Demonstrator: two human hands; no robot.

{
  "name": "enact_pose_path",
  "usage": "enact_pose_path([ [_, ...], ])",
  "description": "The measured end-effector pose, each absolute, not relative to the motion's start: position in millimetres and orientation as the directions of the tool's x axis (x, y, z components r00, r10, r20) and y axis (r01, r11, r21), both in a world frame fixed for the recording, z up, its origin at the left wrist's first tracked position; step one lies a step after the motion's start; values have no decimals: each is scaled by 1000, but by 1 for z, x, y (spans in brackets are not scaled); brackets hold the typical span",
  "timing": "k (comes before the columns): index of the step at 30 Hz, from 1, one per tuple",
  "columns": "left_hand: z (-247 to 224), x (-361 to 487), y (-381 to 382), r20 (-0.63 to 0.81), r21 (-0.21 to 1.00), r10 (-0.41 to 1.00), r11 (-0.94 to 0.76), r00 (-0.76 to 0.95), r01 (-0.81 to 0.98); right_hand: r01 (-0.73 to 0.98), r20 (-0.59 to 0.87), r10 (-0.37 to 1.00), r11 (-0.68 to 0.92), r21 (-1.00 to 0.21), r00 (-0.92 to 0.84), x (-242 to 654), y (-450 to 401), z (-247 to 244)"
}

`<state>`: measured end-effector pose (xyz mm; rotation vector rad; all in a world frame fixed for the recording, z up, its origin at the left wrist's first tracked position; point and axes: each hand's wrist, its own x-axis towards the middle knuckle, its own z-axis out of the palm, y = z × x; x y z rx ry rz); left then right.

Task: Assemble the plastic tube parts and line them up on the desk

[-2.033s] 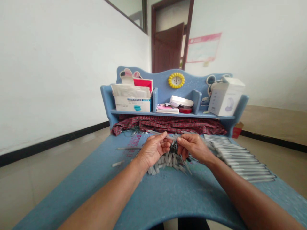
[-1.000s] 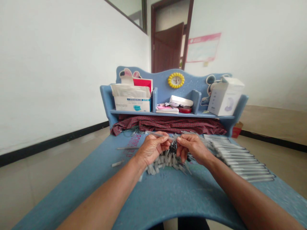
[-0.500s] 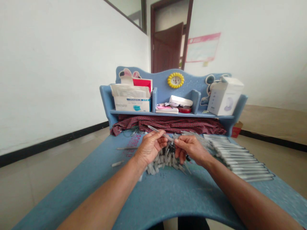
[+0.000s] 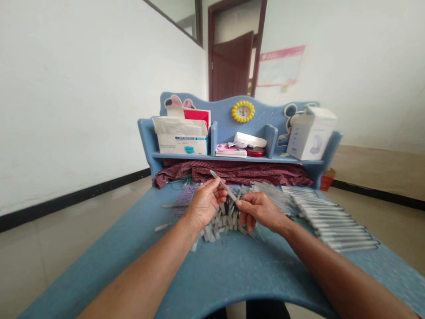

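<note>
A slim translucent pen barrel (image 4: 224,186) slants between my hands above the table, its far end pointing up and left. My left hand (image 4: 206,201) pinches it around the middle, while the thumb and fingers of my right hand (image 4: 260,212) close on its near end. Below them lies a heap of small clear pen caps (image 4: 212,231), partly covered by my hands, with some dark pieces among them. Behind my right hand spreads a pile of clear barrels (image 4: 272,195). Farther right, pens with dark ends (image 4: 341,223) lie side by side in a row.
Along the back of the blue table (image 4: 252,270) runs a shelf (image 4: 215,157) holding a mask box (image 4: 182,144), a white box (image 4: 312,135) and small items. Checked cloth (image 4: 232,172) is bunched under it. A loose cap (image 4: 162,227) and a thin rod (image 4: 174,205) lie left.
The pen barrel has tilted more steeply and shows more of its length. My right hand has shifted slightly left and down, and my left hand has moved a little left.
</note>
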<state>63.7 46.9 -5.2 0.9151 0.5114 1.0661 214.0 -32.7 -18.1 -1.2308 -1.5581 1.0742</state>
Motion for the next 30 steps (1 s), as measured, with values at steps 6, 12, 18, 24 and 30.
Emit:
enact_pose_path([
  [6,-5,64,47,75,866,912,141,403,-480,275,105,980,149,-950,-169,212,-34,-19],
  [12,-3,63,46,80,867,902,148,425,-477,323,121,975,176,-930,-184,219,-34,-15],
  [18,0,62,46,11,846,889,235,458,-478,383,181,979,202,-901,-93,244,-30,-6],
  [24,-2,64,45,-58,911,885,235,461,-338,569,68,988,135,-811,-137,267,-30,-5],
  [30,-9,65,45,-78,966,856,192,511,-174,741,-26,981,128,-660,-192,269,-32,-8],
])
